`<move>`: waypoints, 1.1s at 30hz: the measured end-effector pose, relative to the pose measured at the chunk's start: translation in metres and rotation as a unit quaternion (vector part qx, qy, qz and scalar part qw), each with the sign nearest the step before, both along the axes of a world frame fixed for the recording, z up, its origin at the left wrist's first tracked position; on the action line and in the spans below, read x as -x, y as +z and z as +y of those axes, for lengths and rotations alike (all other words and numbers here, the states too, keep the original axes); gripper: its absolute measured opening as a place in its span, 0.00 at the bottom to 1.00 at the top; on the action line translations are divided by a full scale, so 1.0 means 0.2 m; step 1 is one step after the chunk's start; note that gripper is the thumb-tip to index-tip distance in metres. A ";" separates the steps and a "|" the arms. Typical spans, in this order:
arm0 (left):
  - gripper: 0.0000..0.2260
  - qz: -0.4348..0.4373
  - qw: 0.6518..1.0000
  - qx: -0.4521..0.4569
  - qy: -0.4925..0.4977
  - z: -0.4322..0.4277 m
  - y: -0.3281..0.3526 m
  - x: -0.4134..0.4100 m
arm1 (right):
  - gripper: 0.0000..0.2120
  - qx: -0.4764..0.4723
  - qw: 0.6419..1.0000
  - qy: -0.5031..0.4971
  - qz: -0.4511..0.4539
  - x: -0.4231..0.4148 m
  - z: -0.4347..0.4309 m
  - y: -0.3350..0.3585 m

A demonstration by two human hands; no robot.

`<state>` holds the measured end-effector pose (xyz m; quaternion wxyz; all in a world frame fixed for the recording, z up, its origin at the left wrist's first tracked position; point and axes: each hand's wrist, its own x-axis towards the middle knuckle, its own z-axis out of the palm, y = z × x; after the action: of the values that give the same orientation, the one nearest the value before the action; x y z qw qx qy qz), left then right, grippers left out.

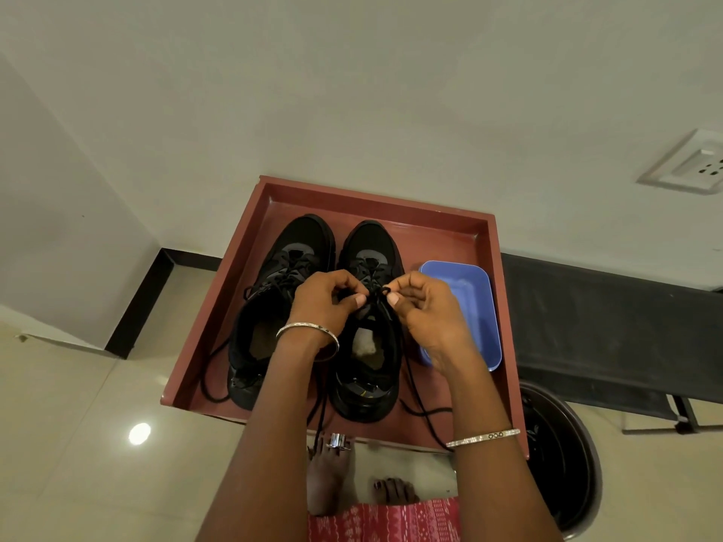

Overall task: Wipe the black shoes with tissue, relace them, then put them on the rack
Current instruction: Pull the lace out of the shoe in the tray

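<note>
Black shoes [281, 267] sit side by side on the reddish tray [450, 224], toes pointing away from you. Your left hand [324, 303] and right hand [430, 311] are over the right-hand one, each pinching black lace [376, 293] with curled fingers. Blue tub [469, 283] sits just beside that shoe, dark bin [559, 463] on the floor to the right.

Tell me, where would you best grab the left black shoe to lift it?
By the heel collar of the left shoe, from above on the near side. Its heel points toward the person and the mouth gapes open, so fingers can likely hook over the rim. Mind its loose lace lying beside it on the tray.
</note>
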<state>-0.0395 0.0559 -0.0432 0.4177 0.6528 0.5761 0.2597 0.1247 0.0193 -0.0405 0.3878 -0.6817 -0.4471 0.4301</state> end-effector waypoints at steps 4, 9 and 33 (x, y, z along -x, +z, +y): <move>0.07 0.085 0.994 -0.071 -0.021 0.02 0.00 -0.03 | 0.10 0.019 1.000 -0.009 0.008 -0.01 0.00 0.00; 0.03 0.126 0.986 -0.085 -0.071 0.02 -0.04 -0.05 | 0.10 0.017 1.000 -0.005 0.001 0.00 0.00 0.01; 0.07 0.046 0.998 -0.045 -0.026 0.02 0.03 0.01 | 0.07 0.016 1.000 -0.005 0.000 -0.01 0.01 -0.01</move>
<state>-0.0421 0.0594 -0.0371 0.3679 0.6970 0.5649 0.2443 0.1271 0.0210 -0.0424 0.3789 -0.6905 -0.4365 0.4350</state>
